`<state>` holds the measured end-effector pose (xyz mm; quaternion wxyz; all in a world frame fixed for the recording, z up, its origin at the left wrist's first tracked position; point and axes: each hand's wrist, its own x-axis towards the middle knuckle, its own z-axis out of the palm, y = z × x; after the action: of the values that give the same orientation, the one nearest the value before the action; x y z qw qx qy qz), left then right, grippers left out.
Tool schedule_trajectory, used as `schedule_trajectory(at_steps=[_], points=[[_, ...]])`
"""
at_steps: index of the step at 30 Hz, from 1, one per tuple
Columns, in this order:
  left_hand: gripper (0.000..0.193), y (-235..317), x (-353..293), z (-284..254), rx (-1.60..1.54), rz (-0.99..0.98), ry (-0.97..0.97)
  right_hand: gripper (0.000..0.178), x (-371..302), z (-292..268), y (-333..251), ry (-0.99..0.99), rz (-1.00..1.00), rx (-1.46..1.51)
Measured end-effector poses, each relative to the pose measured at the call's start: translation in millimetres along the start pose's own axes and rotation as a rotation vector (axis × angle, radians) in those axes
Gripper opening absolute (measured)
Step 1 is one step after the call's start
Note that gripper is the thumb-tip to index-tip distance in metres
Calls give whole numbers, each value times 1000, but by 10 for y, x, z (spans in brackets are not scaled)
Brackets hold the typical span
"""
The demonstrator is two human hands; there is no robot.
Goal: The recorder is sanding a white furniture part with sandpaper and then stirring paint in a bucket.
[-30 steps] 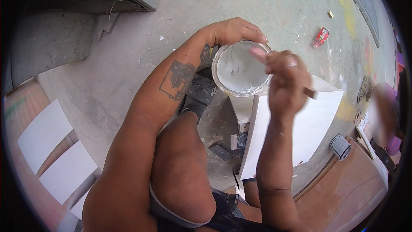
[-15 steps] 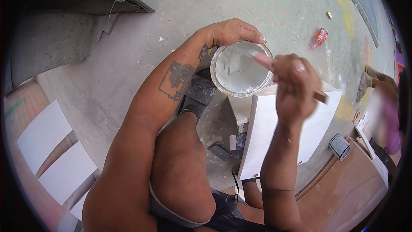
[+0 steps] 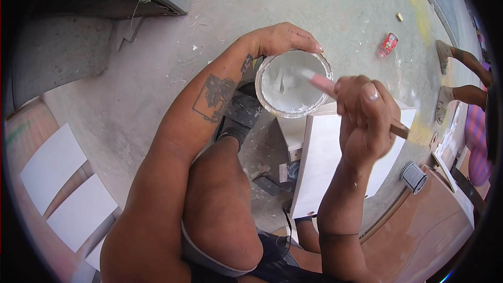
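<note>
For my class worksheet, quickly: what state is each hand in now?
Left hand: curved along the far rim of the round white bucket; grip cannot be told.
Right hand: closed around the straight pink-and-brown stick-like tool.

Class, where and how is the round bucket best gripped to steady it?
Probably at the bucket's rim, from the far side, where the left hand rests: the round edge suits curled fingers, and a stick in the right hand crosses the right side.
</note>
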<state>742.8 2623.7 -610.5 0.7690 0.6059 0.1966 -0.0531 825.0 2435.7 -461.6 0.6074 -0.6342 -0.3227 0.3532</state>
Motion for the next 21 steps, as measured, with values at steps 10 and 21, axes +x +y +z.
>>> schedule_trajectory(at_steps=[10,21], points=[[36,-9,61,52,-10,19,40,36,-228,45,575,-53,253,-315],[35,-17,55,47,-30,19,41,38,-35,62,696,39,23,-54]])
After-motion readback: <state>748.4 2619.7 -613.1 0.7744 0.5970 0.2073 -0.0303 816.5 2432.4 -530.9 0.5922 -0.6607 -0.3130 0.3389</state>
